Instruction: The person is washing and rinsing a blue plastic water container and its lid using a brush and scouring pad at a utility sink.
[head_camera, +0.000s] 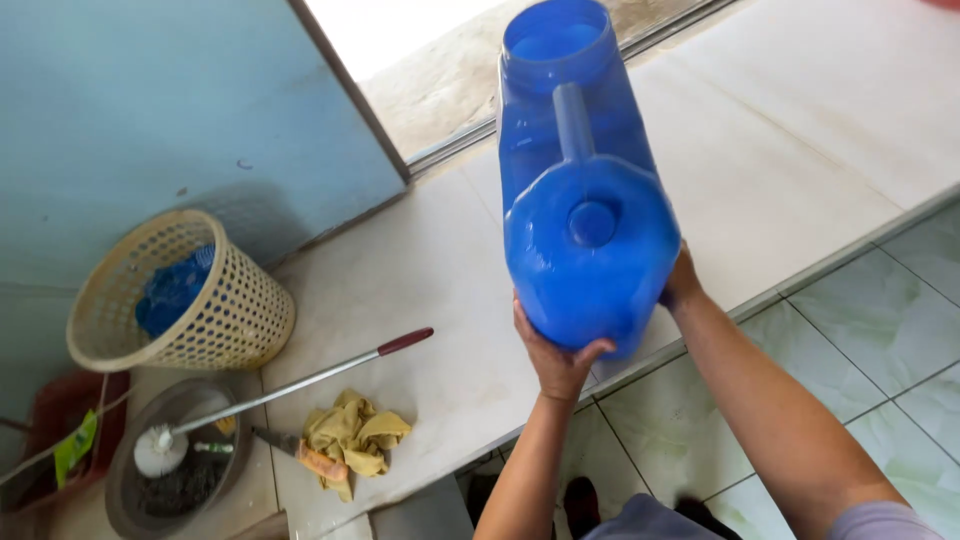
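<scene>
From the head view, I hold a big blue plastic jug (585, 190) up in the middle of the frame, its base toward me and its open mouth pointing away at the top. My left hand (556, 355) cups the lower edge of the base, fingers (592, 350) curled round it; my right hand (682, 280) presses the base's right side, its fingers mostly hidden behind the plastic, so I cannot tell how far they wrap.

I judge the grip risky: only the smooth base is held, so the jug could slip or tip onto the white tiled ledge (440, 300) below.

At lower left a cream woven basket (225, 310) leans tilted with something blue inside. Below it a round grey basin (130, 490) holds a white brush head on a long handle with a red grip (300, 385). A yellow rag (352, 435) lies crumpled beside it. A small green packet (75, 448), a narrow pouch, hangs at the far left edge; the jug shows no label.
</scene>
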